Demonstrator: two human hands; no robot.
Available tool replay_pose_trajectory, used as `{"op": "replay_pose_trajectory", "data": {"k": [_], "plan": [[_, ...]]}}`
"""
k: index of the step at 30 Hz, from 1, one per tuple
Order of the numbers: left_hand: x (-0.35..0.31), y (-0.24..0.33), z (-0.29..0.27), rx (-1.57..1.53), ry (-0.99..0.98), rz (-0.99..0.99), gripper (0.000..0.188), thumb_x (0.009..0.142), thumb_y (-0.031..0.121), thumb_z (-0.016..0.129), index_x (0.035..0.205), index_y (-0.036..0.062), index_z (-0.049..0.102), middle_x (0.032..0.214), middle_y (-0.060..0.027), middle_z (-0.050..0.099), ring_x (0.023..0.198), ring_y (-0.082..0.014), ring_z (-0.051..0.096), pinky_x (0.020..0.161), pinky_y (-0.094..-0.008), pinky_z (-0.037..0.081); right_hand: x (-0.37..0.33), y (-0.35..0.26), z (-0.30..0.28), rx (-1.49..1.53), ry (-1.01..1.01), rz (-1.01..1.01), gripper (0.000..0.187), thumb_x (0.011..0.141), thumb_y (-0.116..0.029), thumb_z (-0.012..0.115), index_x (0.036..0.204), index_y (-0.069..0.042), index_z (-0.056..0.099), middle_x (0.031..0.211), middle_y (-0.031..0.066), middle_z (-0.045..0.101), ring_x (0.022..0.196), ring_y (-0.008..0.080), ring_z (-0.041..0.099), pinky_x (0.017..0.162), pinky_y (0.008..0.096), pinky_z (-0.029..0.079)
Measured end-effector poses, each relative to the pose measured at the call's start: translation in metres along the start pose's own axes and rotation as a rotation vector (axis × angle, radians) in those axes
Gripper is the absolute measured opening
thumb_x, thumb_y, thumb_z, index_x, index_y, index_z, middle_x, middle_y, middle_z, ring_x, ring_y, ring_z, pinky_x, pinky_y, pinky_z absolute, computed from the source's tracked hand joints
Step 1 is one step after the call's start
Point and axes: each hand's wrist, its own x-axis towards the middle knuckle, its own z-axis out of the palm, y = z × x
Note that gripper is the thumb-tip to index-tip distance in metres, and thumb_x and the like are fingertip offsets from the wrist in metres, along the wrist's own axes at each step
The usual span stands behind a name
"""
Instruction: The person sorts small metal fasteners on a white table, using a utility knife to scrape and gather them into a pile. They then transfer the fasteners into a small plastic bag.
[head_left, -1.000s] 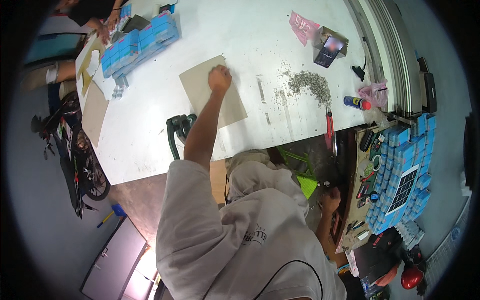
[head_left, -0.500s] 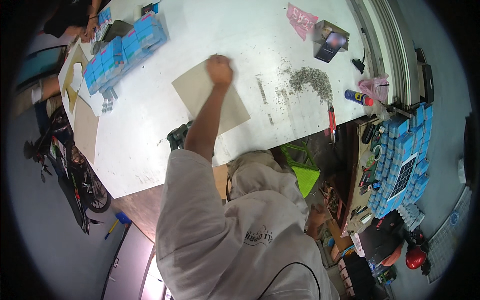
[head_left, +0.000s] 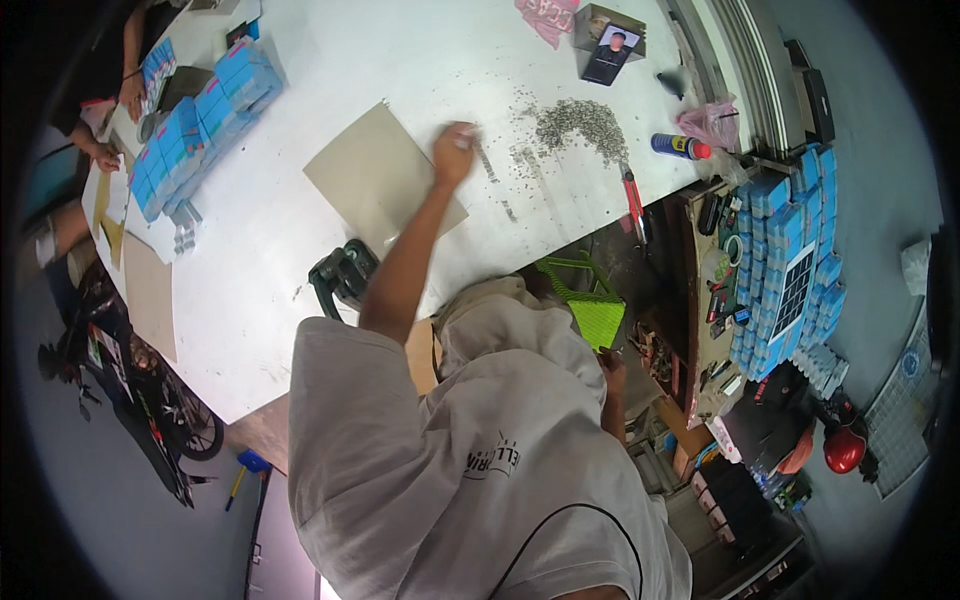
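Observation:
My left hand (head_left: 454,153) is closed, with something small and whitish at its fingertips that I cannot make out. It is over the white table, just right of a flat grey-beige board (head_left: 378,175). A curved spread of small grey pieces (head_left: 585,125) lies farther right. Below the board stands a dark green-black device (head_left: 345,277), partly behind my left forearm. My right hand (head_left: 612,372) hangs low on the right, beside a bright green woven seat (head_left: 597,318). Its fingers are mostly hidden, and whether it touches the seat I cannot tell.
Blue-wrapped packs (head_left: 200,125) line the table's left, near another person's hands (head_left: 130,95). On the right are a red-handled tool (head_left: 632,200), a blue spray can (head_left: 680,147), a phone (head_left: 610,55) against a box, and a shelf with stacked blue packs (head_left: 780,270).
My left hand has moved off the board's upper edge toward the grey pieces. My right hand has come up toward the green seat. The whole view has shifted somewhat.

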Motion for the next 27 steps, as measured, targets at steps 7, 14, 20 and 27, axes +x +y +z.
{"op": "replay_pose_trajectory", "data": {"k": [7, 14, 20, 27], "plan": [[0.074, -0.034, -0.174, 1.102, -0.081, -0.305, 0.116, 0.072, 0.083, 0.068, 0.156, 0.0096, 0.036, 0.157, -0.0224, 0.039, 0.147, -0.0429, 0.034, 0.12, -0.0689, 0.011, -0.028, 0.073, 0.02, 0.174, -0.062, -0.127, 0.034, 0.099, -0.027, 0.069, 0.119, 0.001, 0.069, 0.101, 0.0142, 0.076, 0.089, 0.0188, 0.071, 0.082, 0.0335, 0.055], [0.086, -0.044, -0.229, 0.904, -0.481, -0.123, 0.087, 0.071, 0.074, 0.077, 0.115, -0.0001, 0.071, 0.119, -0.0215, 0.071, 0.112, -0.0374, 0.066, 0.094, -0.0501, 0.052, 0.0, 0.088, 0.037, 0.085, -0.172, -0.001, 0.038, 0.093, -0.025, 0.074, 0.119, 0.001, 0.069, 0.107, 0.0177, 0.075, 0.094, 0.0235, 0.073, 0.085, 0.0349, 0.056], [0.069, 0.124, -0.202, 0.653, -0.959, 0.014, 0.036, 0.083, 0.026, 0.083, 0.073, 0.0, 0.061, 0.061, -0.0133, 0.058, 0.055, -0.0185, 0.049, 0.054, -0.0387, 0.042, 0.0, -0.005, 0.033, -0.064, -0.005, 0.199, 0.054, 0.085, -0.04, 0.076, 0.123, -0.002, 0.07, 0.118, 0.0206, 0.073, 0.107, 0.0321, 0.071, 0.095, 0.0392, 0.054], [-0.072, 0.292, -0.143, 0.367, -0.83, 0.476, 0.014, 0.09, 0.012, 0.073, 0.085, 0.0029, 0.064, 0.069, -0.0162, 0.067, 0.06, -0.031, 0.068, 0.058, -0.0403, 0.054, 0.007, -0.229, -0.018, 0.363, -0.21, -0.097, 0.049, 0.096, -0.042, 0.071, 0.123, -0.002, 0.069, 0.103, 0.0111, 0.075, 0.094, 0.0208, 0.073, 0.081, 0.0341, 0.058]]}}
